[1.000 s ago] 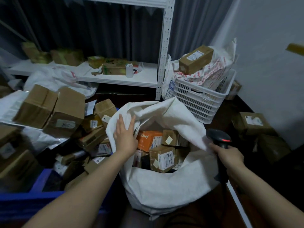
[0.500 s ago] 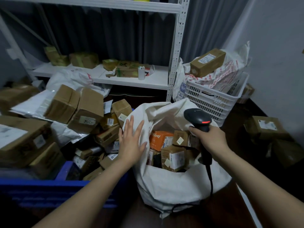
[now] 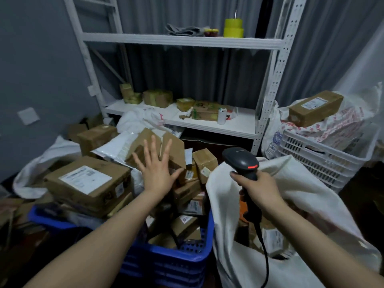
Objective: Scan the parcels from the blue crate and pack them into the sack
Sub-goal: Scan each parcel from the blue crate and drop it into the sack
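Note:
The blue crate [image 3: 182, 255] sits low in the middle, heaped with brown cardboard parcels [image 3: 187, 192]. My left hand [image 3: 156, 169] hovers above that heap with its fingers spread wide, holding nothing. To the right stands the white sack [image 3: 228, 204], its mouth open; a few parcels [image 3: 272, 239] show inside it. My right hand [image 3: 260, 192] grips a black barcode scanner [image 3: 242, 163] by the handle, above the sack's left rim. The scanner's cable [image 3: 265, 256] hangs down into the sack.
A large labelled box [image 3: 87, 183] lies left of the crate among more boxes and white bags. A white shelf rack [image 3: 187, 121] stands behind, with parcels on its lower board. At the right, a white basket [image 3: 324, 156] holds printed bags and a long box [image 3: 315, 108].
My left hand has left the sack's rim and moved left over the crate's parcels, fingers spread. The scanner hand has swung left and up. The view has tilted upward and to the left.

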